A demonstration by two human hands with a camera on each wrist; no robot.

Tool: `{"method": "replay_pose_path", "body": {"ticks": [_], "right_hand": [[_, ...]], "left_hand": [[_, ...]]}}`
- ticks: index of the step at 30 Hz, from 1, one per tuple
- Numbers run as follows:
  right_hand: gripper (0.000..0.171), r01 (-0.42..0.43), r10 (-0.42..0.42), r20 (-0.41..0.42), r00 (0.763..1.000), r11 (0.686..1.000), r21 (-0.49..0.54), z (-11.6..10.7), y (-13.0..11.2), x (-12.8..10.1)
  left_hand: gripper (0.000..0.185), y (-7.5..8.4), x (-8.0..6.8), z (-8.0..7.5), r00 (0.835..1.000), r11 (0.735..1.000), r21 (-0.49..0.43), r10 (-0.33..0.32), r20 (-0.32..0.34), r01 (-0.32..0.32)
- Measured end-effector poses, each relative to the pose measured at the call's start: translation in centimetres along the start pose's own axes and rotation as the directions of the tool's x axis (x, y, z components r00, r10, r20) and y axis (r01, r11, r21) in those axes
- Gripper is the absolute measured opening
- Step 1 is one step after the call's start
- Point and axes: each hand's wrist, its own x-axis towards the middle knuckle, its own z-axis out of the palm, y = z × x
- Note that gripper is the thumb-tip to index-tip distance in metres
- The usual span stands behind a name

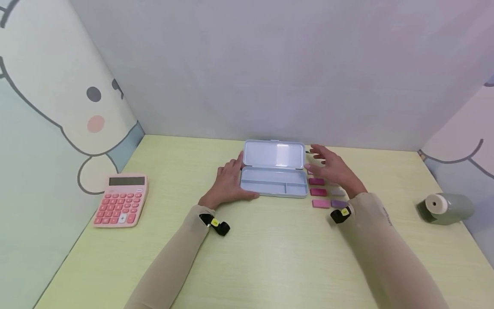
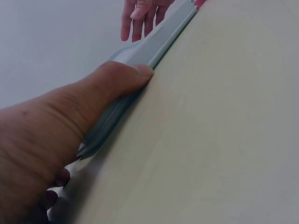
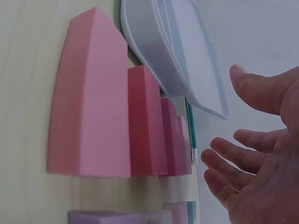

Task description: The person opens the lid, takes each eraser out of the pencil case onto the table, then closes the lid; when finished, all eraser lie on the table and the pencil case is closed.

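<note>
Open pale-blue pencil case (image 1: 273, 178) at the middle of the yellow-green table (image 1: 251, 257), lid raised toward the far wall; the left hand (image 1: 227, 182) rests against its left end, fingers relaxed and thumb pressed along the front edge. The right hand (image 1: 333, 169) hovers just right of the case above a row of pink erasers (image 1: 317, 192) and a green pencil (image 3: 190, 128), fingers spread and holding nothing. Pink calculator (image 1: 121, 199) far left, grey-green pencil sharpener (image 1: 445, 208) far right.
</note>
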Motion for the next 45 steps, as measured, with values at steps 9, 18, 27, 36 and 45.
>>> {"method": "replay_pose_path", "body": {"ticks": [9, 18, 27, 36, 45], "right_hand": [[0.09, 0.026, -0.026, 0.02, 0.999, 1.0, 0.015, 0.5, -0.4, 0.7], [0.086, 0.068, -0.068, -0.001, 0.998, 0.996, 0.056, 0.3, -1.0, 0.3], [0.063, 0.121, -0.104, -0.118, 0.988, 0.982, 0.144, -0.4, -1.6, -1.3], [0.043, 0.148, -0.137, -0.162, 0.977, 0.987, 0.058, -0.4, -2.0, -4.0], [0.022, 0.213, -0.227, -0.223, 0.948, 0.973, -0.085, 1.9, -1.4, -5.2]], "left_hand": [[0.148, 0.1, 0.0, 0.0, 1.0, 1.0, 0.0, -0.002, -0.002, 0.002], [0.155, 0.2, -0.1, -0.1, 1.0, 1.0, -0.02, -0.007, -0.002, 0.007], [0.156, 0.2, 0.1, 0.0, 1.0, 0.999, -0.037, -0.005, 0.005, 0.005], [0.156, 0.0, 0.2, 0.3, 1.0, 1.0, -0.009, -0.012, 0.011, 0.012], [0.155, 0.2, 0.0, 0.0, 0.999, 0.999, -0.028, -0.039, 0.031, 0.04]]}}
